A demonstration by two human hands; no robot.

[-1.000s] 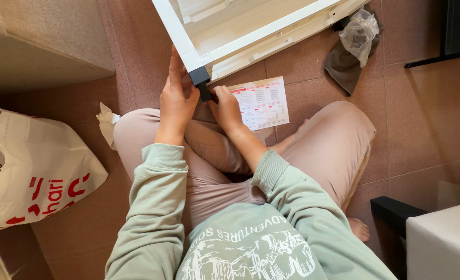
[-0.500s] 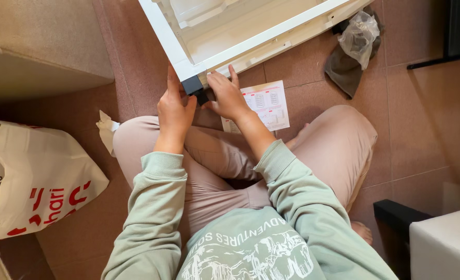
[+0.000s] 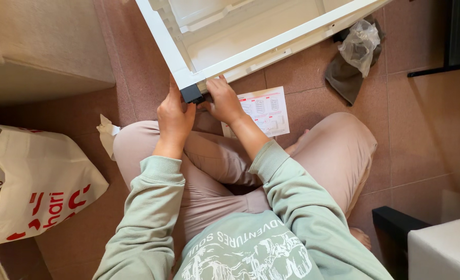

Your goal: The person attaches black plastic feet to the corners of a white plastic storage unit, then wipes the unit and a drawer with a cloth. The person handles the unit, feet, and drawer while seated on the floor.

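Observation:
I sit cross-legged on a brown tiled floor. A white furniture frame (image 3: pixel 261 46) lies in front of me, its near corner fitted with a small black corner piece (image 3: pixel 191 94). My left hand (image 3: pixel 174 118) grips the left side of that corner, thumb by the black piece. Fingers of my right hand (image 3: pixel 224 100) press on the frame's rail and the black piece from the right. Under my right wrist lies a printed instruction sheet (image 3: pixel 265 110).
A white carrier bag with red print (image 3: pixel 27 189) sits at the left. A beige cushioned seat (image 3: pixel 38 52) fills the upper left. A crumpled clear plastic bag on dark cloth (image 3: pixel 357 52) lies upper right. White-and-black furniture (image 3: pixel 437 243) stands at the lower right.
The frame's corner and both hands sit a little further left and up in view; the hands have stayed on the black corner piece throughout.

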